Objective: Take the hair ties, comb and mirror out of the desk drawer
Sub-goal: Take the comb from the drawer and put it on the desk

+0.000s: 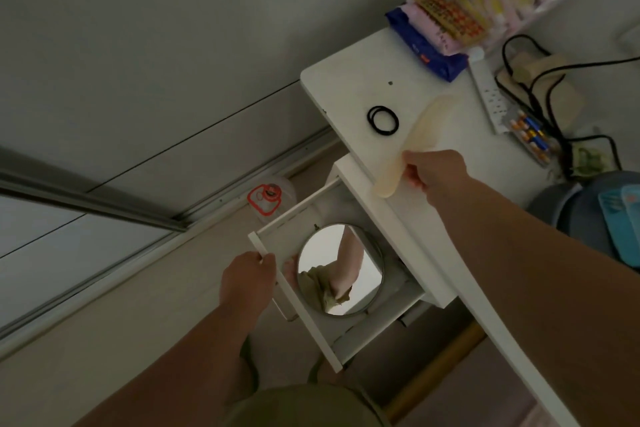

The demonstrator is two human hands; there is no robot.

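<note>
Comb (412, 146), smooth cream plastic, in hand (433, 173).

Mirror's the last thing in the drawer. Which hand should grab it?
Left, probably. The left hand sits on the drawer front, right beside the mirror. The right hand is shut on the comb over the desk top, near the hair ties.

Right hand (434, 172) holding comb (419, 140), mirror (341, 269) in drawer (277, 218)
</note>
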